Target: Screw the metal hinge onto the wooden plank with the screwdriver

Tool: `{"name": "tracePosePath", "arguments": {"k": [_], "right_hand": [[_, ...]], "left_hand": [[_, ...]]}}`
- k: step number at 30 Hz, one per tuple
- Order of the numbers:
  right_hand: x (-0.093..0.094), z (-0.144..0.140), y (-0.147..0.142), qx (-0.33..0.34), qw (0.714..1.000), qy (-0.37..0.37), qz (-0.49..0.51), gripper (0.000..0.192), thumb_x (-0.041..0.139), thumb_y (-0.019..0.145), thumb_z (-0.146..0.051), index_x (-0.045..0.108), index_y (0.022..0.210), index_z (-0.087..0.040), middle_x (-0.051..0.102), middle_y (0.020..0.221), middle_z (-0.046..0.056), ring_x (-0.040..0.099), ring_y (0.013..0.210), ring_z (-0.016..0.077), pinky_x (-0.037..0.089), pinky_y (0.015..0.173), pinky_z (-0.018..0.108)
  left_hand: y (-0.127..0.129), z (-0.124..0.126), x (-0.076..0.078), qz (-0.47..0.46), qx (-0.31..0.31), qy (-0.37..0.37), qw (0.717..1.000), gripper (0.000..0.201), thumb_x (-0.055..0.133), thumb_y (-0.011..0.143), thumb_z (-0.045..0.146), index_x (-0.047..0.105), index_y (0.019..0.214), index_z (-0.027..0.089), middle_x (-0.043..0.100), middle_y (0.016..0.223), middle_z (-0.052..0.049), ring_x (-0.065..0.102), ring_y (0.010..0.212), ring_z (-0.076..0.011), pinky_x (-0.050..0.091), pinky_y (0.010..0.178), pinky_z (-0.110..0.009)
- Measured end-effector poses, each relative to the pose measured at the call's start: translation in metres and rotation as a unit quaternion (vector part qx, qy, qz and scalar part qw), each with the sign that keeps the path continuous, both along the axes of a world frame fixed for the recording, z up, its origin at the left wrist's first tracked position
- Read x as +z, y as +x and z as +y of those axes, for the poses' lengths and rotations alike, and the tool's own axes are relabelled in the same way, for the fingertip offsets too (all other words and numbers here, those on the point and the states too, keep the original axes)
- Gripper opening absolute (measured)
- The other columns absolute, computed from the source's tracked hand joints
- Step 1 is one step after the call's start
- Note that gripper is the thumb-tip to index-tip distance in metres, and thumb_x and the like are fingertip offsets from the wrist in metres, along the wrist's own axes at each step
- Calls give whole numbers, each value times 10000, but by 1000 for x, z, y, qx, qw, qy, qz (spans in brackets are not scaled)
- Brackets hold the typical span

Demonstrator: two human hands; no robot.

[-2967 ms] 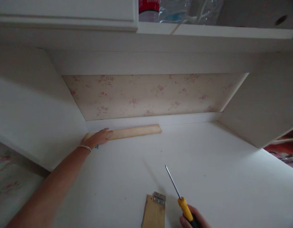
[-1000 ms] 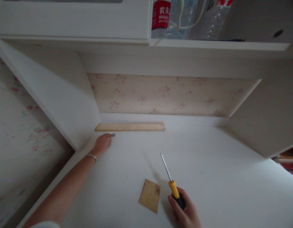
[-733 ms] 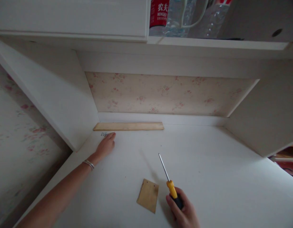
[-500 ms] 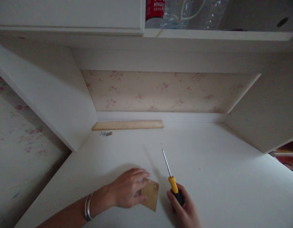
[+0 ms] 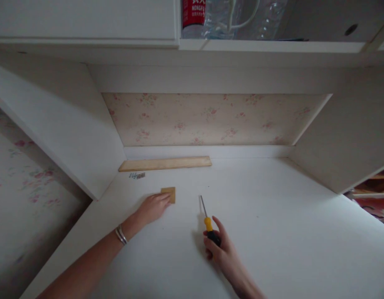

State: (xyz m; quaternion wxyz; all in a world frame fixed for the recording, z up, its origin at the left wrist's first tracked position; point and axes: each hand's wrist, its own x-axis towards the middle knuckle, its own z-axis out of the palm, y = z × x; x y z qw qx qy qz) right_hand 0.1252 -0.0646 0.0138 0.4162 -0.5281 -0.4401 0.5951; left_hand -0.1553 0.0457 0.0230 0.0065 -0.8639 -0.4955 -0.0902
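A small square wooden board (image 5: 172,195) is just in front of the long plank, on or close to the white desktop. My left hand (image 5: 155,206) has it by its left side, fingers laid over its face; the thumb is hidden. Wrapped around the black part of a yellow-and-black screwdriver (image 5: 208,224) is my right hand (image 5: 219,245), its index finger raised off the handle. The screwdriver's metal shaft points away from me, its tip over the middle of the desktop and touching nothing I can see.
A long wooden plank (image 5: 165,163) lies along the back of the white desktop (image 5: 273,232). Several small screws (image 5: 132,175) lie before it, beside a small dark patterned piece (image 5: 141,175). Side panels (image 5: 344,137) flank the desktop. An overhead shelf (image 5: 269,45) holds clear plastic bottles (image 5: 221,20).
My left hand has carried the small board away from me and leftward, towards the plank. My right hand has shifted slightly left and forward with the screwdriver. The view has turned a little.
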Motion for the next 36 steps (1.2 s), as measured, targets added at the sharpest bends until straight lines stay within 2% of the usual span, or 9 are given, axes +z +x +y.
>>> {"name": "tracePosePath", "arguments": {"k": [4, 6, 8, 9, 13, 18, 27, 31, 36], "right_hand": [[14, 40, -38, 95, 991, 51, -74, 375, 437, 849, -372, 528, 1154, -175, 565, 719, 6, 570, 578, 147, 467, 577, 283], [22, 61, -60, 123, 968, 112, -189, 318, 405, 860, -332, 567, 1087, -179, 590, 911, 62, 593, 627, 147, 473, 620, 293], [27, 81, -80, 146, 906, 201, -342, 363, 466, 819, -273, 549, 1160, -180, 574, 1051, 100, 606, 832, 187, 454, 787, 324], [29, 90, -90, 155, 895, 213, -361, 400, 497, 795, -256, 542, 1186, -182, 568, 1071, 107, 601, 879, 202, 439, 830, 336], [29, 119, -125, 186, 867, 238, -397, 442, 524, 758, -227, 552, 1199, -207, 569, 1082, 109, 605, 899, 211, 436, 845, 336], [27, 143, -160, 185, 838, 255, -447, 430, 515, 755, -221, 554, 1182, -195, 554, 1094, 136, 617, 861, 226, 471, 777, 357], [30, 158, -190, 186, 792, 294, -502, 347, 503, 778, -266, 584, 1091, -139, 573, 989, 177, 604, 840, 278, 495, 688, 400], [28, 151, -178, 191, 786, 328, -488, 402, 540, 757, -248, 562, 1146, -150, 573, 993, 156, 567, 909, 271, 480, 760, 397], [29, 121, -150, 183, 796, 366, -446, 331, 441, 846, -195, 547, 1156, -151, 559, 1057, 144, 507, 1023, 253, 443, 862, 406]], "left_hand": [[-37, 42, -1, 25, 90, -14, 995, 376, 370, 876, 101, 621, 1140, 197, 568, 1267, -55, 531, 1155, -176, 404, 1014, -307], [-49, 56, -1, 29, 123, -13, 992, 376, 369, 870, 97, 629, 1125, 191, 569, 1265, -58, 532, 1153, -180, 399, 1015, -310], [-55, 64, -2, 26, 149, -5, 988, 383, 371, 860, 84, 624, 1130, 184, 576, 1255, -64, 540, 1141, -183, 406, 1006, -310], [-57, 67, -4, 21, 163, 2, 986, 393, 373, 851, 70, 618, 1138, 180, 579, 1250, -68, 544, 1135, -184, 409, 1001, -310], [-59, 73, -11, -12, 200, 35, 979, 435, 373, 810, 17, 606, 1150, 155, 575, 1248, -88, 554, 1113, -186, 420, 990, -314], [-60, 76, -15, -57, 185, 50, 980, 426, 383, 788, -5, 625, 1105, 148, 588, 1210, -82, 530, 1130, -178, 393, 1008, -290], [-40, 56, -10, -153, 219, 79, 960, 370, 383, 793, 23, 607, 1067, 132, 584, 1103, -101, 547, 1039, -193, 424, 957, -317], [-25, 33, -6, -256, 214, 96, 938, 263, 380, 869, 157, 627, 960, 152, 611, 1013, -90, 571, 963, -207, 447, 926, -354], [8, -7, 5, -388, 187, 41, 901, 243, 415, 890, 253, 614, 1007, 176, 621, 1055, -73, 567, 1006, -201, 437, 945, -372]]}}
